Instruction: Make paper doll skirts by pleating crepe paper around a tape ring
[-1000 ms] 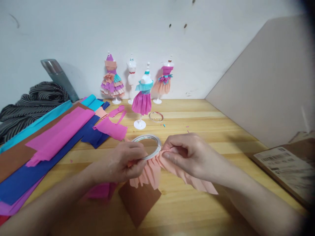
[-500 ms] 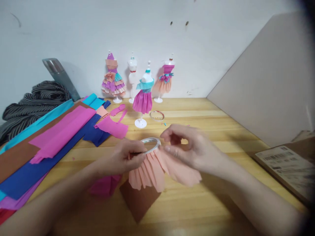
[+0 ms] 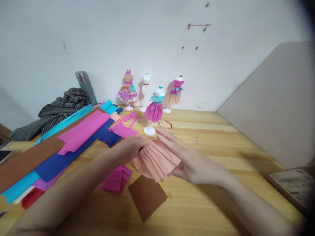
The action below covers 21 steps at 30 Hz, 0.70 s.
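Observation:
A pleated piece of peach crepe paper (image 3: 156, 159) fans out between my hands, above the wooden table. My left hand (image 3: 131, 149) grips its upper left edge, the fingertips partly hidden. On the other side, my right hand (image 3: 189, 160) has long, fairly straight fingers laid along the top and right of the pleats, with the thumb side underneath, so the paper is held between them. The white tape ring is not visible now. Just below lie a brown paper square (image 3: 147, 198) and a folded magenta paper piece (image 3: 117, 180).
Several small dress-form stands wear paper clothes; the closest has a magenta skirt (image 3: 154, 112). Beside it lies a tape ring (image 3: 165, 125). Coloured paper strips (image 3: 83, 131), a striped cloth (image 3: 65, 106) and a flask (image 3: 86, 85) occupy the left. A cardboard box (image 3: 290, 183) stands right.
The peach paper has turned, its pleats now facing up and the tape ring out of sight. My right hand has moved from the ring's edge onto the pleats. The camera view has shifted.

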Each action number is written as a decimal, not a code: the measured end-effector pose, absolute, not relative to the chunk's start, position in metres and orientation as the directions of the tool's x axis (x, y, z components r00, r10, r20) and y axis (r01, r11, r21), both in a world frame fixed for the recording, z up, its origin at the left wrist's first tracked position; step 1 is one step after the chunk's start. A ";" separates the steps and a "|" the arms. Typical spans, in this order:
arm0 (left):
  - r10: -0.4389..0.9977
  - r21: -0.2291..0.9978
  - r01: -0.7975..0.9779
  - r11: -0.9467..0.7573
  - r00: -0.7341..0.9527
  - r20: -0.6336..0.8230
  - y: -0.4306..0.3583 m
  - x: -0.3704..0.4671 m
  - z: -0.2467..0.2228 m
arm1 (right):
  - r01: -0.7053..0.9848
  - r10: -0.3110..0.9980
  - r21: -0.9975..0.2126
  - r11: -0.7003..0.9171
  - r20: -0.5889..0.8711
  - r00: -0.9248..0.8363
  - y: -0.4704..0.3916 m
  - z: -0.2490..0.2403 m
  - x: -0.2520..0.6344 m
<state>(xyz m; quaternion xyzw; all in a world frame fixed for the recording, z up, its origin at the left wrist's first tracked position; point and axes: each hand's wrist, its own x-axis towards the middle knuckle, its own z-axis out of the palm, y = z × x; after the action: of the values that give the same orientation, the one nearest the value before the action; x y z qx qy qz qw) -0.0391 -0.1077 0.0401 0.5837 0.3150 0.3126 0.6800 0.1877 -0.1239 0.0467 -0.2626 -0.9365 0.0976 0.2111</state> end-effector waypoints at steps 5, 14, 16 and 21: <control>0.710 0.920 -0.162 0.357 0.687 -0.154 -0.102 -0.040 0.039 | 0.418 0.571 -0.388 0.821 0.548 -0.612 -0.102 0.021 0.180; 0.611 0.844 -0.046 0.534 0.711 -0.348 -0.098 -0.036 0.029 | 0.523 0.351 -0.068 0.849 0.813 -0.464 -0.115 0.031 0.178; 0.630 0.836 -0.034 0.548 0.674 -0.386 -0.101 -0.030 0.027 | 0.526 0.240 0.078 0.847 0.826 -0.509 -0.118 0.033 0.180; 0.819 0.978 -0.087 0.192 0.563 -0.111 -0.108 -0.024 0.034 | 0.453 0.146 0.193 0.871 0.777 -0.613 -0.126 0.045 0.185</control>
<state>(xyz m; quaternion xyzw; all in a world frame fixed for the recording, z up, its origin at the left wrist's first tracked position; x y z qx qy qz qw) -0.0237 -0.1082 0.0337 0.5457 0.3353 0.3260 0.6954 0.1848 -0.1264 0.0451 -0.1705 -0.8779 -0.1888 0.4056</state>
